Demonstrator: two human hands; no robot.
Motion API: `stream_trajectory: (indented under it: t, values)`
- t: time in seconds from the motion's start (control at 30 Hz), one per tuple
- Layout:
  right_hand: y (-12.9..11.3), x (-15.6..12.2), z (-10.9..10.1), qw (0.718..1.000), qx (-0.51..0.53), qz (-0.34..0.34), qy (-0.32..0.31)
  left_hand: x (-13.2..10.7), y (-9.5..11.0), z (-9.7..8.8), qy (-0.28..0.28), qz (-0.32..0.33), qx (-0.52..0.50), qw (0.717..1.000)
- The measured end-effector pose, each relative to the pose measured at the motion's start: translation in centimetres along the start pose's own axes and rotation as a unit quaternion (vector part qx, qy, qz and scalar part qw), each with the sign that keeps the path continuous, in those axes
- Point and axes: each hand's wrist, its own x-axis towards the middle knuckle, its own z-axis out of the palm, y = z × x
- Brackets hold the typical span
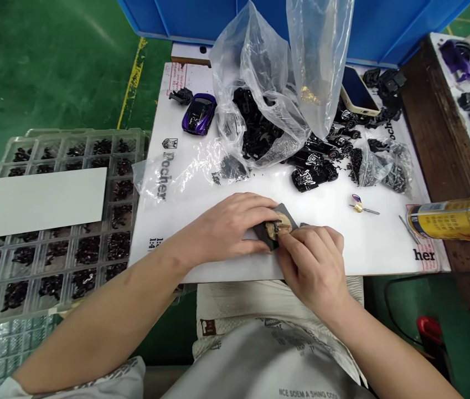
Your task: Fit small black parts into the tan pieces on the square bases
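Note:
On the front part of the white board lies a dark grey square block (287, 210), with a round tan piece (284, 221) on top. A small black part (275, 226) rests on the tan piece. My left hand (235, 224) grips the block from the left, fingers along its far side and thumb on the near side. My right hand (315, 263) is closed at the block's right edge, thumb and forefinger pinched against the tan piece. Whatever sits between those fingertips is too small and hidden to make out.
Behind are a purple toy car (199, 113), an open plastic bag of black parts (255, 127), a phone (359, 91) and black car chassis (315, 172). A yellow can (453, 219) lies at right. A compartment tray (110, 266) stands left; a blue bin (255, 22) borders the back.

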Motion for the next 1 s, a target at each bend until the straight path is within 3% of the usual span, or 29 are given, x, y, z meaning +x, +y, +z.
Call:
stream_trajectory:
  t: [0.23,0.4,0.47,0.6,0.83,1.0]
  values:
    - [-0.2,0.3,0.0,1.000,-0.005,-0.002,0.008,-0.1,0.0,-0.1,0.006,0.004,0.004,1.000]
    - [-0.5,0.6,-0.5,0.997,0.063,0.031,0.019,0.0,0.2,-0.2,-0.001,-0.009,-0.011,1.000]
    - [-0.7,0.7,-0.9,0.985,0.142,0.093,0.010,0.1,0.3,-0.2,0.011,-0.005,-0.017,1.000]
    - [-1.2,1.1,-2.0,0.925,0.306,0.224,-0.012,0.3,0.7,-0.4,0.059,0.021,-0.070,0.996]
    - [-0.7,1.2,-2.3,0.909,0.344,0.230,-0.049,0.7,1.3,-0.5,0.093,0.016,-0.167,0.981]
    - [-0.6,0.6,-2.1,0.903,0.356,0.234,-0.060,1.1,2.1,-0.6,0.085,-0.037,-0.198,0.976]
